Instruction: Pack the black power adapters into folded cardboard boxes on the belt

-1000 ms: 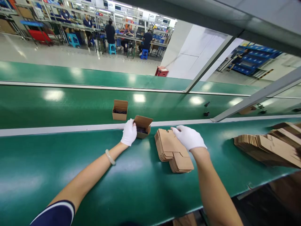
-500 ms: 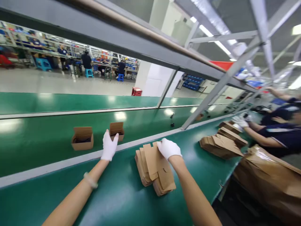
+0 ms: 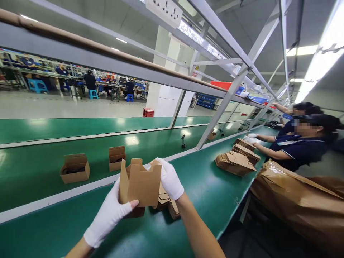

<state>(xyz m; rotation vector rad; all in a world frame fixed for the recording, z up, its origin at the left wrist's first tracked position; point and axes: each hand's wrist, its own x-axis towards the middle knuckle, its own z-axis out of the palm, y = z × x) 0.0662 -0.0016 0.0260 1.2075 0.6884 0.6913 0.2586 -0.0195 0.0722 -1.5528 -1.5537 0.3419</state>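
Note:
My left hand [image 3: 107, 215] in a white glove and my right hand [image 3: 168, 179] in a white glove together hold a kraft cardboard box blank [image 3: 141, 182] up above the near green conveyor belt [image 3: 188, 190]. The blank is partly unfolded, with its flaps standing up. Just below it lies a stack of flat cardboard blanks [image 3: 164, 200], partly hidden by the held blank and my right hand. Two open cardboard boxes [image 3: 75, 168] [image 3: 116, 158] with dark contents stand on the far belt, beyond my hands.
Further stacks of flat blanks [image 3: 235, 163] lie on the near belt to the right. A co-worker [image 3: 301, 150] in a navy shirt works there, with another person behind. A large brown paper sack [image 3: 292, 197] stands by the belt edge. Metal frame uprights [image 3: 223, 107] rise over the belts.
My hands have lifted one blank off the stack and opened it partly. My left hand has left the boxes on the far belt. The view has swung up and to the right.

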